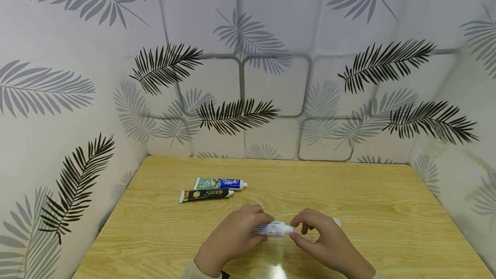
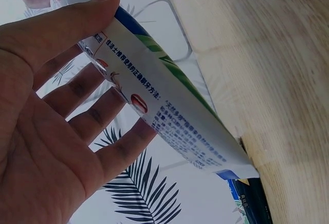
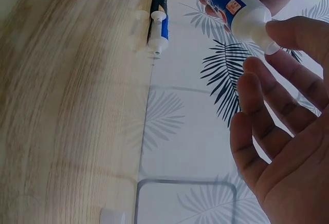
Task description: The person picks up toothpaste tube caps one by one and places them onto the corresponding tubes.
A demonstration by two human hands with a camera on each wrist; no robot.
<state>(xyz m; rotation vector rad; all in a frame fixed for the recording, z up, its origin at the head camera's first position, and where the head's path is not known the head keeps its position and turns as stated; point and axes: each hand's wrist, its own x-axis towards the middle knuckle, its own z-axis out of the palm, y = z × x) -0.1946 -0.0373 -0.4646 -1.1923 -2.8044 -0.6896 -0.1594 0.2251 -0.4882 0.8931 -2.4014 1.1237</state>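
A white toothpaste tube with blue and green on its far side is held in my left hand, thumb on one side and fingers on the other. In the left wrist view the tube shows printed text and its flat crimped end. My right hand pinches the narrow white tip of the tube between thumb and index finger, its other fingers loosely bent. Behind the right hand, partly hidden, a small white object lies on the table.
Two more toothpaste tubes lie side by side to the left on the wooden table: a blue-and-green one and a black one. Both point their narrow white ends right. A leaf-patterned wall borders the table's back edge.
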